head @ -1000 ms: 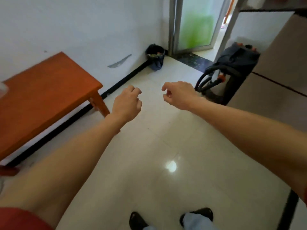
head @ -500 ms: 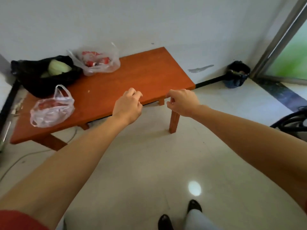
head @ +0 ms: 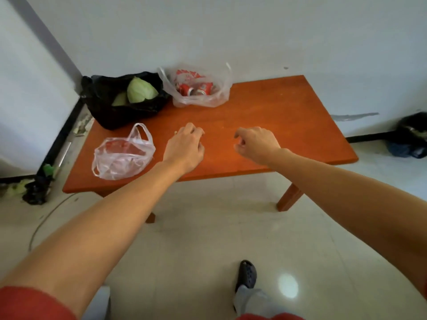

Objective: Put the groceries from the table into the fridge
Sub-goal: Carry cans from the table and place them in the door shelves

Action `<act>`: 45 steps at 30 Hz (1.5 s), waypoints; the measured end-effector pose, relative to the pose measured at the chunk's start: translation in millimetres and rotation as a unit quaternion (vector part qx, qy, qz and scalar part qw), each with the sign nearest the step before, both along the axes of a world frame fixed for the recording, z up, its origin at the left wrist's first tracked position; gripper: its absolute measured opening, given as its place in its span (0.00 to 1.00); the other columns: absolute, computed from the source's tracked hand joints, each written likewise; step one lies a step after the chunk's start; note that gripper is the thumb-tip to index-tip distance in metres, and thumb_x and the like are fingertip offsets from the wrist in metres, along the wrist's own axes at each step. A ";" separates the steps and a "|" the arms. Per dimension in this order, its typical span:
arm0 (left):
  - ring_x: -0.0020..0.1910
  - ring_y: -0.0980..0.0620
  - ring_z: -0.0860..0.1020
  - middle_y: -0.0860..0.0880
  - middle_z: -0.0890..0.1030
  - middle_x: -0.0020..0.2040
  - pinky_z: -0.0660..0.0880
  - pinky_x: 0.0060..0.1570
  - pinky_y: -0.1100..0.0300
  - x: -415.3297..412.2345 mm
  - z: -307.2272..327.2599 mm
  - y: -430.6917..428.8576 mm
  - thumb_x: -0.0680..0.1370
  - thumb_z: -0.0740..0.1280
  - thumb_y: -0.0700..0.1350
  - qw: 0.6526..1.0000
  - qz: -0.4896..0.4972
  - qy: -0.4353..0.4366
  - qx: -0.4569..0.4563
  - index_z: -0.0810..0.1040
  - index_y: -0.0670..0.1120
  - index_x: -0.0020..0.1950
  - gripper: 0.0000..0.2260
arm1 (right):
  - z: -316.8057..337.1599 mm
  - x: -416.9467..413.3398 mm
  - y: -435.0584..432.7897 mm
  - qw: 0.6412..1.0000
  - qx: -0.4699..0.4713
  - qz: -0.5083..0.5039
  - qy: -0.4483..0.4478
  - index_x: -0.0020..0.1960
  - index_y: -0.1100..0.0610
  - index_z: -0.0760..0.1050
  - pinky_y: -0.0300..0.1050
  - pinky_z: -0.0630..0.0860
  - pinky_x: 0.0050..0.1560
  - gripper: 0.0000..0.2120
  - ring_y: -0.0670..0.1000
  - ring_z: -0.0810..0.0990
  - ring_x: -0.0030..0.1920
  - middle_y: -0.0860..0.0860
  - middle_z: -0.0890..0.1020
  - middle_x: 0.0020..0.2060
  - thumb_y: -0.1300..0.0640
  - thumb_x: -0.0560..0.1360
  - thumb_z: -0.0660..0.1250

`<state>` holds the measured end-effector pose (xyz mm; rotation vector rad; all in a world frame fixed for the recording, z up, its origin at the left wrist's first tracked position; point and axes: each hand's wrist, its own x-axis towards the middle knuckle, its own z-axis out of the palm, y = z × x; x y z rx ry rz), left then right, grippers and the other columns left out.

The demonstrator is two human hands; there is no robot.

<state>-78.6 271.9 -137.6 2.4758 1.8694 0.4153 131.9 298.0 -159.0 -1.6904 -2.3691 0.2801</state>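
A low orange wooden table [head: 265, 125] stands against the white wall. On its far left corner lies a black bag [head: 104, 107] holding a green cabbage [head: 141, 90]. Beside it sits a clear bag with red cans [head: 198, 88]. A small clear bag with something red inside [head: 122, 155] rests near the front left edge. My left hand [head: 184, 146] hovers over the table's front middle, fingers loosely curled and empty, just right of the small bag. My right hand [head: 256, 144] hangs beside it, also curled and empty. The fridge is not in view.
A dark bin with a bag [head: 411, 137] stands on the floor at the right by the wall. Scraps and a dark bag [head: 37, 188] litter the floor left of the table. My shoe [head: 247, 273] shows on the glossy tiles below.
The view has swung left from the door and floor to the table. The table and its three bags now sit centred, with both hands over its top.
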 end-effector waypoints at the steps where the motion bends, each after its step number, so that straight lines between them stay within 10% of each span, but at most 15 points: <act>1: 0.58 0.46 0.73 0.46 0.72 0.61 0.75 0.50 0.51 -5.7 -1.2 14.0 0.78 0.62 0.43 1.000 0.003 0.005 -0.007 0.73 0.45 0.64 0.15 | -0.4 -7.4 17.2 1.000 -0.005 0.006 -0.004 0.61 0.51 0.74 0.48 0.75 0.47 0.15 0.55 0.80 0.51 0.49 0.82 0.49 0.50 0.76 0.63; 28: 0.60 0.44 0.73 0.45 0.75 0.59 0.70 0.60 0.48 -124.6 -12.0 402.9 0.76 0.61 0.42 0.995 -0.093 0.016 -0.027 0.76 0.43 0.59 0.13 | -22.6 -141.4 377.6 0.997 0.014 -0.050 -0.057 0.51 0.51 0.75 0.52 0.76 0.50 0.10 0.55 0.79 0.49 0.50 0.81 0.47 0.50 0.77 0.57; 36: 0.57 0.40 0.73 0.41 0.76 0.57 0.69 0.58 0.47 -103.1 -65.3 494.2 0.71 0.45 0.54 0.990 -0.106 0.075 -0.045 0.77 0.41 0.58 0.29 | -67.0 -126.5 458.1 0.983 0.009 0.075 -0.166 0.64 0.53 0.71 0.47 0.71 0.52 0.15 0.54 0.72 0.60 0.51 0.75 0.59 0.51 0.80 0.56; 45: 0.60 0.39 0.73 0.42 0.74 0.62 0.71 0.58 0.44 -104.6 -144.5 564.1 0.71 0.69 0.53 0.983 -0.077 0.157 -0.057 0.73 0.50 0.65 0.23 | -133.6 -130.5 541.4 0.941 0.034 0.185 -0.282 0.73 0.49 0.61 0.68 0.48 0.72 0.27 0.60 0.46 0.77 0.56 0.53 0.77 0.50 0.76 0.64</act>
